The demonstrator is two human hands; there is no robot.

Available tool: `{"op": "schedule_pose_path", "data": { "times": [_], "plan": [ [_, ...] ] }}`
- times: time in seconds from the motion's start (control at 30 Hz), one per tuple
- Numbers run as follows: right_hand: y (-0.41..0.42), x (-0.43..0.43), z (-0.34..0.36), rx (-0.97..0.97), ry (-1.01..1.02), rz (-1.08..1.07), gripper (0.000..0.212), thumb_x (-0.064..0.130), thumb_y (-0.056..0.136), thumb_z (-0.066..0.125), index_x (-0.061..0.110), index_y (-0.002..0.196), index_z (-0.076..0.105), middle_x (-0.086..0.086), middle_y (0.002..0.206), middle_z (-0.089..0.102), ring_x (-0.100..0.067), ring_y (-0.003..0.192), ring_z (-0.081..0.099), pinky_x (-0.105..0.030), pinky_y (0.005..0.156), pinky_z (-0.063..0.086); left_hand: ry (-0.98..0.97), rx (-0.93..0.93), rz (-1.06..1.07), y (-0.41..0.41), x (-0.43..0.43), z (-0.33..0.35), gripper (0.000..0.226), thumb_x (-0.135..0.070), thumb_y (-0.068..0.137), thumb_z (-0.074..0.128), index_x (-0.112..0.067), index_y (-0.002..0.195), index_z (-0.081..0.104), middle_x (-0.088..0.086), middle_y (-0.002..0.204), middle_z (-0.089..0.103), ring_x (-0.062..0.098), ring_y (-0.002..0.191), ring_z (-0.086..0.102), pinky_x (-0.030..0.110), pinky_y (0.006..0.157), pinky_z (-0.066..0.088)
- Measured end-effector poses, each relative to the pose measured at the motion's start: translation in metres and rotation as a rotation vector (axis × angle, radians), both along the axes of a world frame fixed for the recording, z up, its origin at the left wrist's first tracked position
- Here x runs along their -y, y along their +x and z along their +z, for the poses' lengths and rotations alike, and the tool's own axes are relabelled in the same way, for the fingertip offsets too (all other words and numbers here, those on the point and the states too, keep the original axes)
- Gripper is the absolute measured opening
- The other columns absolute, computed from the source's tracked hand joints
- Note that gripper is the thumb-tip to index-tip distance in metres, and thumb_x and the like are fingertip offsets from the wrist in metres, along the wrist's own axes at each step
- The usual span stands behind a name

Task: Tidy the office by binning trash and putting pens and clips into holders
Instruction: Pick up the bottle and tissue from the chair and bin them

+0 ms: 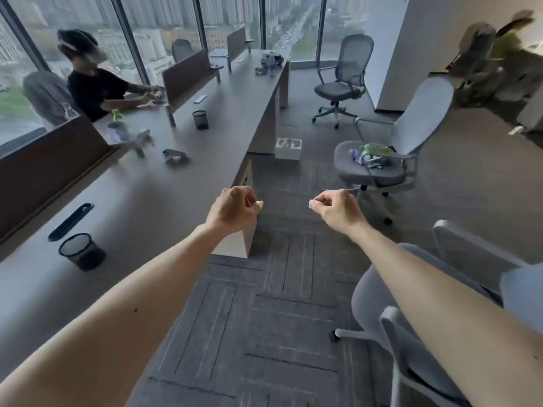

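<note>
The left hand [235, 205] and right hand [335, 207] hover mid-frame, fingers curled into loose fists with nothing visible in them. At lower left a round black mesh pen holder [82, 251] stands on the long grey worktop [164, 201], beside a flat black elongated case [71, 221]. A second black mesh holder [200, 120] stands higher up. Crumpled green and blue wrappers [370, 156] lie on a grey office chair seat [382, 176], right of centre.

I see the near holder [82, 251] on the bench [152, 207] at its close end, and the far holder [200, 119] farther along. A bin [289, 148] sits on the floor [264, 318] beside the bench's right edge. Litter [371, 155] lies on a chair [423, 113] further right.
</note>
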State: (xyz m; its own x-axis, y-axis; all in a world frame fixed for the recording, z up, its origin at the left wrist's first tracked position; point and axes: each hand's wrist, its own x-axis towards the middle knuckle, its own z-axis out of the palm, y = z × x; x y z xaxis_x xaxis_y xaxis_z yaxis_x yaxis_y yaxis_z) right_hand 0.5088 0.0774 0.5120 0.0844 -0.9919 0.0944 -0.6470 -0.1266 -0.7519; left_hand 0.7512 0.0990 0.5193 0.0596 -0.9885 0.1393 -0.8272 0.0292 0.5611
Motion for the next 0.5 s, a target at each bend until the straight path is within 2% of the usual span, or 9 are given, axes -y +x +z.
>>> {"op": "schedule_pose_path", "data": {
  "times": [0.17,0.33,0.5],
  "plan": [
    [-0.042,0.099,-0.007,0.189,0.131,-0.133,0.025,0.028,0.089,0.063,0.019,0.069,0.073,0.006,0.048,0.058,-0.002,0.037,0.047,-0.024,0.051,0.035,0.079,-0.057,-0.080,-0.033,0.124,-0.001,0.021,-0.029,0.087,0.068,-0.015,0.073,0.063,-0.008,0.066,0.058,0.014,0.065,0.057,0.025,0.060,0.040],
    [-0.105,0.217,-0.027,0.389,0.232,-0.273,0.025,0.022,0.091,0.062,0.014,0.070,0.071,0.001,0.051,0.054,-0.015,0.041,0.041,-0.024,0.040,0.030,0.144,-0.096,-0.165,-0.091,0.263,-0.014,0.024,-0.035,0.086,0.067,-0.015,0.075,0.064,0.000,0.072,0.069,0.020,0.073,0.066,0.031,0.069,0.053],
    [-0.168,0.334,-0.043,0.602,0.357,-0.355,0.023,0.022,0.094,0.059,0.010,0.079,0.072,-0.003,0.058,0.053,-0.013,0.043,0.040,-0.023,0.043,0.029,0.170,-0.168,-0.188,-0.150,0.395,-0.016,0.021,-0.036,0.088,0.066,-0.016,0.083,0.069,0.000,0.074,0.072,0.012,0.072,0.065,0.025,0.066,0.050]
  ]
}}
